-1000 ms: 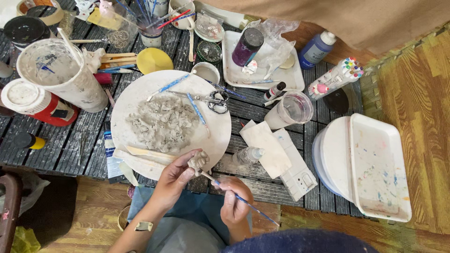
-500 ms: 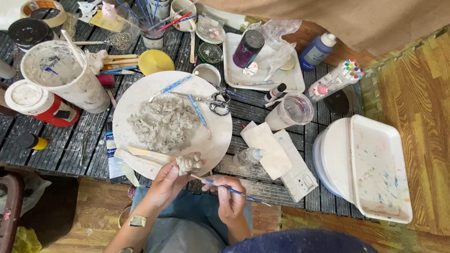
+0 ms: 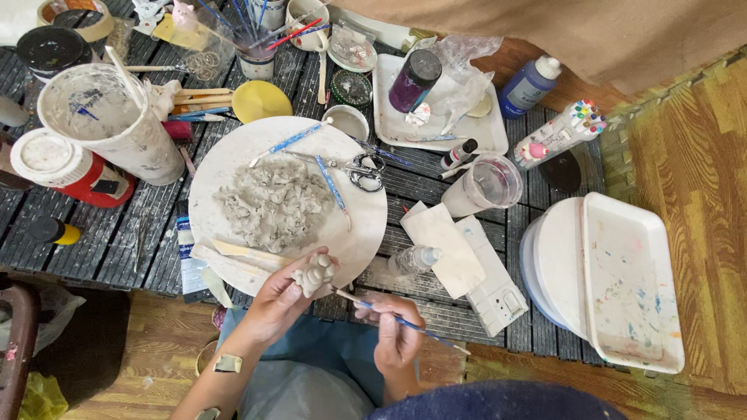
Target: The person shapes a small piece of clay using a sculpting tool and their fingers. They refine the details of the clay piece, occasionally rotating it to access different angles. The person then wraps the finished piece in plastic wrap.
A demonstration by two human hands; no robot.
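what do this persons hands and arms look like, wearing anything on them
Both hands, the left hand and the right hand, are bare, with no gloves or rings that can be made out. The forearms are bare too, with no sleeves in view. The left forearm carries pale patches stuck near the wrist and further up, possibly dried clay or tape. No watch or bracelet is visible.
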